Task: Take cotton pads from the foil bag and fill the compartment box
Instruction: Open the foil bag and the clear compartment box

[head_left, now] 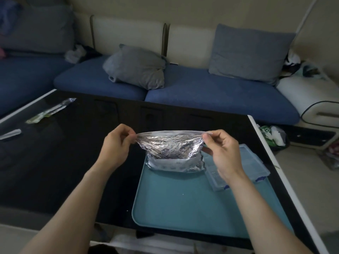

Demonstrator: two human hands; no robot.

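I'm pinching the foil bag (170, 149) top with my left hand (114, 145) and right hand (222, 153), pulling it apart. The compartment box (244, 162) is seemingly sitting unfilled; no pads out yet.

left grip (117, 143), right grip (222, 153) pinching, raised.

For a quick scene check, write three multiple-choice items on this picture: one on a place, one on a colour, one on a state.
1. Where does the foil bag stand?
A. on the sofa
B. on the tray
C. on the floor

2. What colour is the tray?
A. teal
B. red
C. white

3. How are the hands placed on the bag?
A. both lie flat on the table
B. one holds the compartment box
C. each pinches one end of the bag's top edge

Answers: 1 B, the bag's base rests on the tray. 2 A, its surface is teal. 3 C, the left hand and right hand pinch opposite ends of the top edge.
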